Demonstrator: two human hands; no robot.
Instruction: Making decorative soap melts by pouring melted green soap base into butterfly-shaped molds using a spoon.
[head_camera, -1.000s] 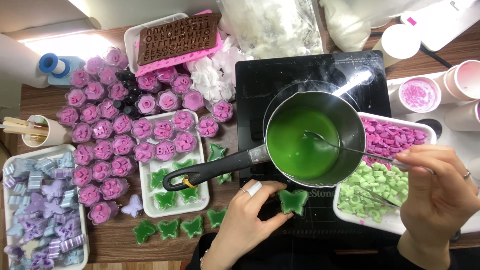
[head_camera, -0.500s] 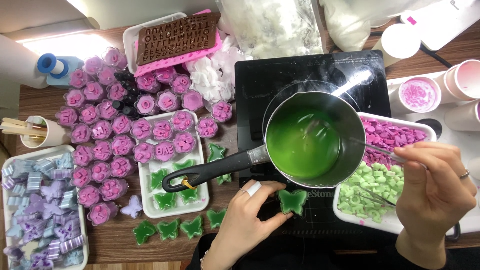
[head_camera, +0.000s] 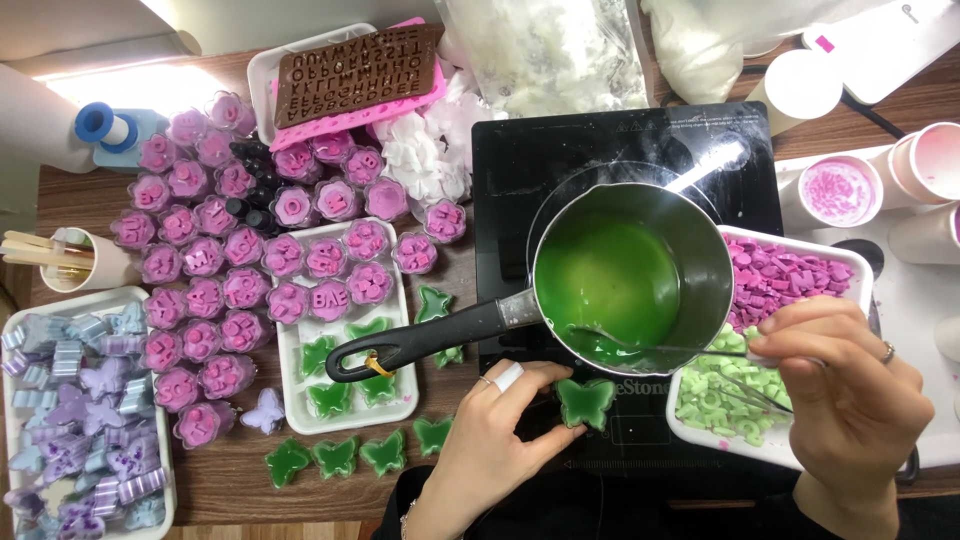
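The right hand (head_camera: 850, 400) has drawn its thin spoon (head_camera: 650, 346) from the pan's (head_camera: 632, 275) middle toward the 5 o'clock rim, its grip clenched on the handle; green liquid seems about ready to ladle. The left hand (head_camera: 495, 440) grasps a butterfly mould (head_camera: 585, 402) at the pan's 6 o'clock, on the black hob (head_camera: 560, 160). Four green butterflies (head_camera: 355, 455) lie on the counter (head_camera: 220, 480) at 8 o'clock.

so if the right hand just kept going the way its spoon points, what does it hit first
The right hand points left with its spoon, whose bowl is already in the green liquid. Carrying on, it would likely meet the saucepan at its far-left wall, though depth is unclear.
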